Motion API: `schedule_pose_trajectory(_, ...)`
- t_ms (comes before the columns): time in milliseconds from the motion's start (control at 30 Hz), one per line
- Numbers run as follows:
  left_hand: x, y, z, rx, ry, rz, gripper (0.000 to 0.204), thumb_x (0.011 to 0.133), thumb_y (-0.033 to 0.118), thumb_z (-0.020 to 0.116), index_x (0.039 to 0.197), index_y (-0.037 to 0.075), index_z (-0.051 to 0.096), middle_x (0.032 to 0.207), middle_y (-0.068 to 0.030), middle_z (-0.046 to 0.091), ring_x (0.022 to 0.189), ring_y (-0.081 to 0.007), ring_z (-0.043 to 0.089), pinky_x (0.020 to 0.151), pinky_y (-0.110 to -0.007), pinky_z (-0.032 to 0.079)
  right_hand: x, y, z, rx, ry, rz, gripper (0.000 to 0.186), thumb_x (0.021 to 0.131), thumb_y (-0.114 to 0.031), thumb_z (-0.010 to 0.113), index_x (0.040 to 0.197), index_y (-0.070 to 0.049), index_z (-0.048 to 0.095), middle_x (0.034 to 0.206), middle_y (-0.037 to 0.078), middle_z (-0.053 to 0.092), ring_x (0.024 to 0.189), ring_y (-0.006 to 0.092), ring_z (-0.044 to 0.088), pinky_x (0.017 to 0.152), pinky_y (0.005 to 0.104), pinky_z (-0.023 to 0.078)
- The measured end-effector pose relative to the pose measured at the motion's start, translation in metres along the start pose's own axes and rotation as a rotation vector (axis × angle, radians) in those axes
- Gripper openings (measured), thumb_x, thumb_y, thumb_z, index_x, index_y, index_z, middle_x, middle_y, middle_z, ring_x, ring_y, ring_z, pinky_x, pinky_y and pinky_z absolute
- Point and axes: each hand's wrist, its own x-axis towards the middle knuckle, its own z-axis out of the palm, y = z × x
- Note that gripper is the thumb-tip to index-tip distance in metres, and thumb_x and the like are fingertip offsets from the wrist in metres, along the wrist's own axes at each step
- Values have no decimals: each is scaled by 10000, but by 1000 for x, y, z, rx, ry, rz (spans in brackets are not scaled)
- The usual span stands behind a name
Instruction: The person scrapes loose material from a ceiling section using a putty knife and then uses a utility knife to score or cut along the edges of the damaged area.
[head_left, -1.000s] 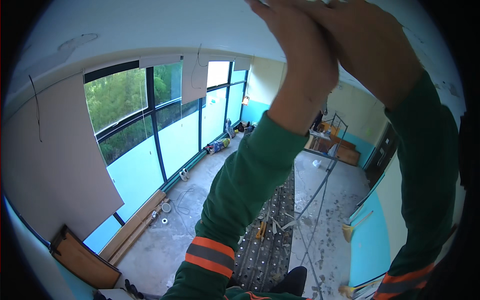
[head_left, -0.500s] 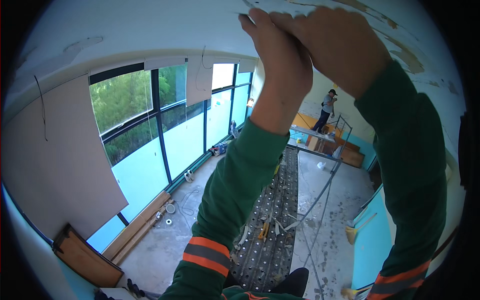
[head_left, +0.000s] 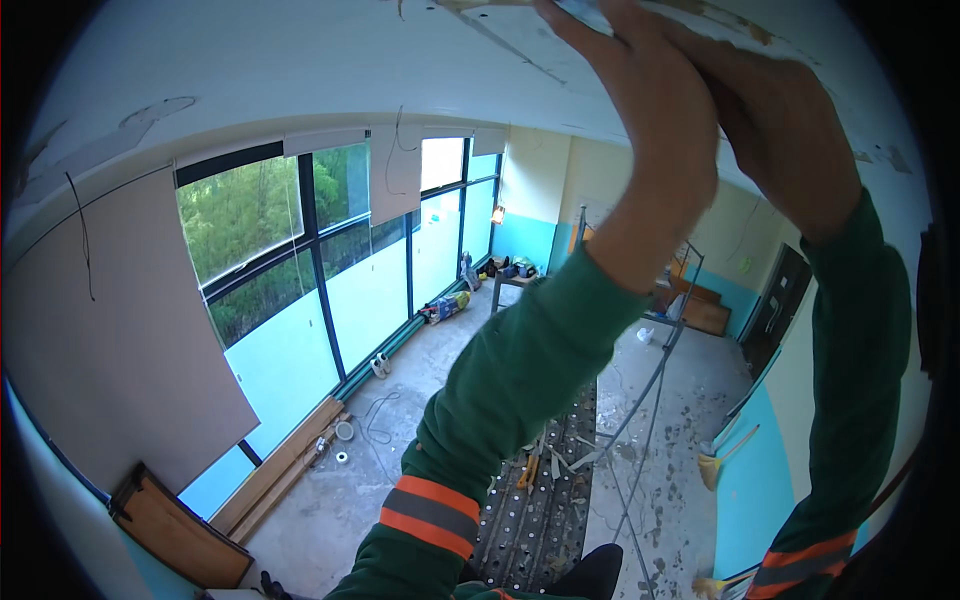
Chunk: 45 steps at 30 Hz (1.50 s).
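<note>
Both my arms, in green sleeves with orange and grey bands, reach up to the ceiling [head_left: 330,60]. My left hand [head_left: 660,110] is closed at the top edge, its fingers around a flat, pale, blade-like thing [head_left: 583,12] that is mostly cut off. Pressed against it from the right is my right hand [head_left: 780,125], with bent fingers; what they grip is hidden behind the left hand. Near the fingertips the ceiling shows scraped lines and a brown, peeled patch [head_left: 735,22].
Below me runs a perforated metal platform [head_left: 510,540] with scraps and a yellow-handled tool [head_left: 528,470]. Thin metal scaffold rails [head_left: 650,385] rise at its right. Wooden planks [head_left: 280,465] lie by the windows; a broom [head_left: 712,468] leans at the right wall.
Both hands have moved to the right and slightly up along the ceiling, staying together. My left arm now covers the spot where another person stood on a far platform.
</note>
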Motion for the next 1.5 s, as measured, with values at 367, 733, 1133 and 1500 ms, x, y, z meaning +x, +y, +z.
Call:
schedule_pose_trajectory(367,2,12,-20,-263,-173,1,661,1038,353,259,1466,-38,-58,1481,-298,156,1361,-368,265,1130,-406,226,29,-46,-14,-269,-182,148,365,884,-123,550,1246,-151,584,740,81,663,585,262,626,549,331,491)
schedule_pose_trajectory(733,41,5,-31,-130,0,12,578,1033,368,231,1453,11,59,1401,-278,281,1286,-389,370,1053,-459,371,63,-52,5,-220,-94,6,265,918,-178,521,1167,-129,600,712,86,656,560,224,617,515,317,487)
schedule_pose_trajectory(1133,64,-26,-113,-331,-143,89,710,980,490,429,1482,176,37,1196,-156,454,934,-215,559,838,-334,504,53,-83,57,-87,-29,71,441,880,-140,583,1315,-145,503,994,140,663,794,336,654,698,381,536)
schedule_pose_trajectory(1500,105,-28,-106,44,9,473,504,1005,363,410,1396,65,305,1350,-132,387,1292,-273,361,1097,-427,266,-160,-58,-19,405,-117,826,428,880,-16,539,1306,-40,499,923,176,653,779,222,663,704,341,507)
